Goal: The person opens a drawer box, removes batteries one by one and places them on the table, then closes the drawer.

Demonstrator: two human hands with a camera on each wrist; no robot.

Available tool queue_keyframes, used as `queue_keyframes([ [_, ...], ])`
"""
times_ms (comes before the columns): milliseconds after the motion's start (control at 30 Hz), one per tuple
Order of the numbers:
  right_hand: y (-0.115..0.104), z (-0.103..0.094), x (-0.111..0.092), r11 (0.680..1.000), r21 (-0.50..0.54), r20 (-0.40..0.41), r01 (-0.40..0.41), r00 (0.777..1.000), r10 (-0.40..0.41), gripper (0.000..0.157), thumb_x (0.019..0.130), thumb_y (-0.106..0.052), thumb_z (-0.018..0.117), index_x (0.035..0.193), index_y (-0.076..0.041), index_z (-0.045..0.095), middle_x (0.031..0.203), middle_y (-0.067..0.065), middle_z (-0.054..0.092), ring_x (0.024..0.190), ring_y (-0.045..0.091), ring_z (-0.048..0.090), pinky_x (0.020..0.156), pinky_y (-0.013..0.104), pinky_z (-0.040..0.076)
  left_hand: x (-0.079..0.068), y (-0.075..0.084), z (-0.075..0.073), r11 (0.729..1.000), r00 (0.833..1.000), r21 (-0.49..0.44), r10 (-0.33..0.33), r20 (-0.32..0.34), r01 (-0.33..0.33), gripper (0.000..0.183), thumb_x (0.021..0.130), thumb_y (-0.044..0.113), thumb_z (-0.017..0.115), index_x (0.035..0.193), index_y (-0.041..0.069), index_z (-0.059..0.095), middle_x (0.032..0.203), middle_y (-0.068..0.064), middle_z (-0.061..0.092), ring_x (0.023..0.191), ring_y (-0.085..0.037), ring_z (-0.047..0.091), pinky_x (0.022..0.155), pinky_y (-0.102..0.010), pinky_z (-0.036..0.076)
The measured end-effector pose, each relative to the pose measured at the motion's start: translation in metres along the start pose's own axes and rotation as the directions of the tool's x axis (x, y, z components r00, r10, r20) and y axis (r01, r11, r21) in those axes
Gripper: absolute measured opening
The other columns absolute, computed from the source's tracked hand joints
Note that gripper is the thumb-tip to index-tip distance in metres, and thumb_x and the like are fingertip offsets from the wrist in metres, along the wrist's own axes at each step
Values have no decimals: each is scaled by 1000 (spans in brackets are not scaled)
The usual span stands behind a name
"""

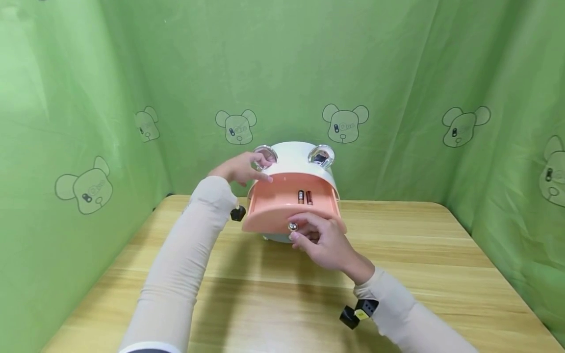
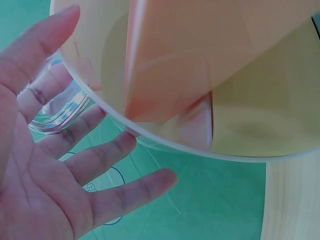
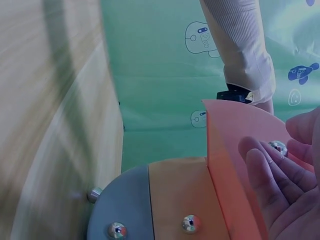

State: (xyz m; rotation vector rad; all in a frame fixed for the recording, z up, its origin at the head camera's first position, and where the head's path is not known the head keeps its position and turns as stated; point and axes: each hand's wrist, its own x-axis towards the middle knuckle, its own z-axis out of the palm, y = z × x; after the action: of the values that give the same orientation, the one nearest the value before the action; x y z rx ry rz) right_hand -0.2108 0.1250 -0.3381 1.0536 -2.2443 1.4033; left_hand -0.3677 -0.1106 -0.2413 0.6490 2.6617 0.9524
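cabinet [image 1: 295, 156] sits near the far edge of the tabletop [image 1: 397, 245], roughly midway between the far corners. its top drawer [image 1: 267, 218] is slid out toward the near edge, with two batteries, a black-and-copper one [image 1: 301, 197] and a darker reddish one [image 1: 309, 198], lying side by side just behind the drawer front. right hand [image 1: 328, 242]: grip has thumb and forefinger curled round the shiny knob [image 1: 293, 226], how tightly i can't tell. left hand [image 1: 243, 168]: grip spread, fingers by the left mirror ear [image 1: 267, 148] and the cabinet's pale rim [image 2: 172, 146]; firm contact unclear. risks: a hard pull could drag the drawer too far out, so it sags or drops off its guides, since no hand is under it. same pull could tip or slide the cabinet toward the near edge, as the left hand doesn't look braced. a jerk either way could send the batteries rolling sideways or knocking the drawer front. a fast shove back could nip left fingertips if they stray inside the rim. smooth round knob could slip too.
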Motion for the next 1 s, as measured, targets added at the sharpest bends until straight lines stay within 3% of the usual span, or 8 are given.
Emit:
queue_keyframes([
  [333, -4, -6, 6, 1000, -8, 7, 8, 1000, -8, 17, 90, -4, 66, 108, -3, 66, 76, -3, 69, 59, 12, 65, 51, 28, 55, 0, -2, 2, 999, 1000, 37, 15, -5, -15, 48, 84, 36, 75, 124, 16, 56, 129, -4, 51, 81, -20, 53, 74, -41, 54],
  [667, -13, -20, 13, 998, -58, 11, 24, 1000, -24, 6, 91, -5, 65, 96, -6, 70, 79, 1, 70, 61, 9, 64, 52, 26, 54, 2, -6, 3, 999, 1000, 35, 18, -6, -18, 44, 86, 31, 74, 122, 15, 56, 119, -5, 55, 66, -17, 47, 65, -36, 52],
  [1000, -16, -32, 24, 982, -117, -87, 150, 983, -161, 5, 85, 1, 68, 87, -2, 70, 68, -3, 66, 52, 7, 56, 42, 20, 44, 3, -10, 1, 999, 1000, 24, 26, -2, -26, 47, 85, 31, 75, 126, 15, 56, 124, -5, 53, 89, -24, 56, 72, -42, 55],
])
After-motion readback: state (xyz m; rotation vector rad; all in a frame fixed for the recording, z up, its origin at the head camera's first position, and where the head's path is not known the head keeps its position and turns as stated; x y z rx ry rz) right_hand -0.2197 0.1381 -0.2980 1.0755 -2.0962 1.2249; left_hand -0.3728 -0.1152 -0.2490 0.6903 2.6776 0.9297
